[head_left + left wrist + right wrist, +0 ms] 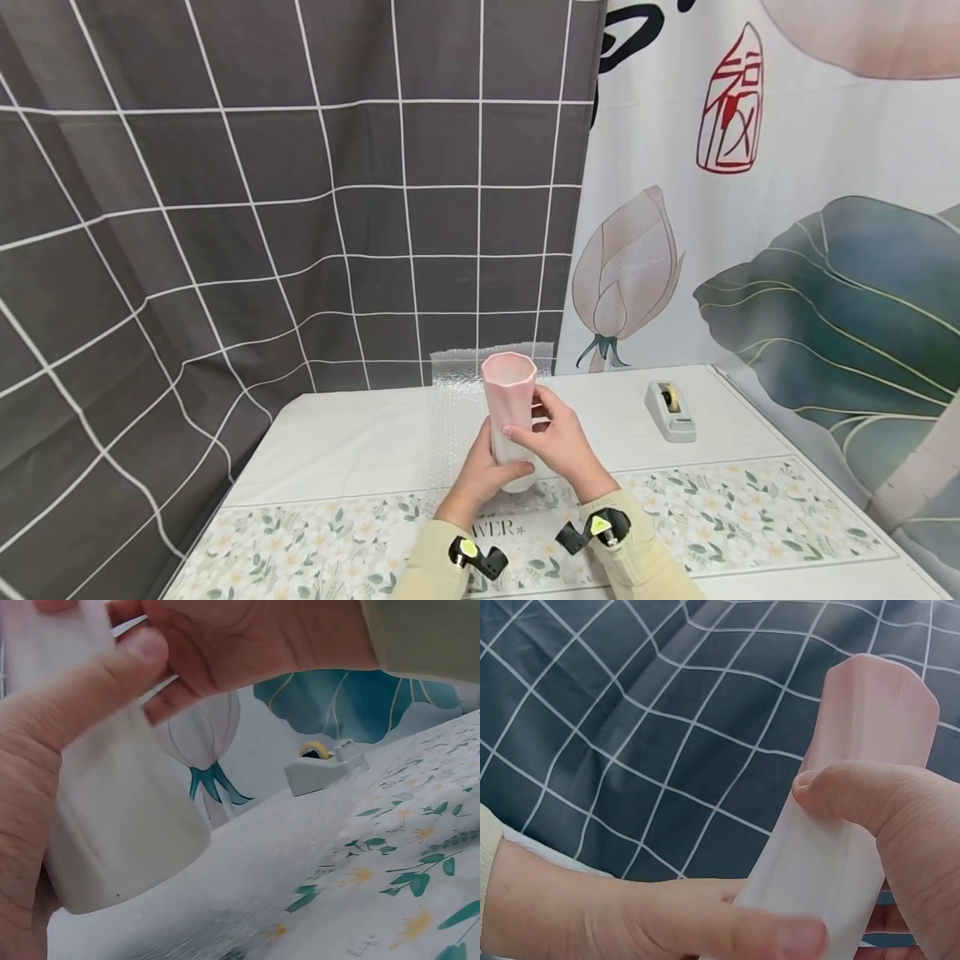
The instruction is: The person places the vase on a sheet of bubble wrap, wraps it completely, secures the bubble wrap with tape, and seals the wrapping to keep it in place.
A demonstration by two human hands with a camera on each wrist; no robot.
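A tall faceted vase, pink at the top and fading to white at its base, is held upright between both hands over the table. My left hand grips its lower part, thumb across the front, as the left wrist view shows with the white base. Higher up, my right hand holds it from the right, its thumb lying where pink turns to white. Beneath and behind the vase spreads a sheet of clear bubble wrap.
A grey tape dispenser with a yellowish roll stands at the table's back right. A floral printed runner crosses the white table. Behind hang a dark checked curtain and a white one with a lotus print.
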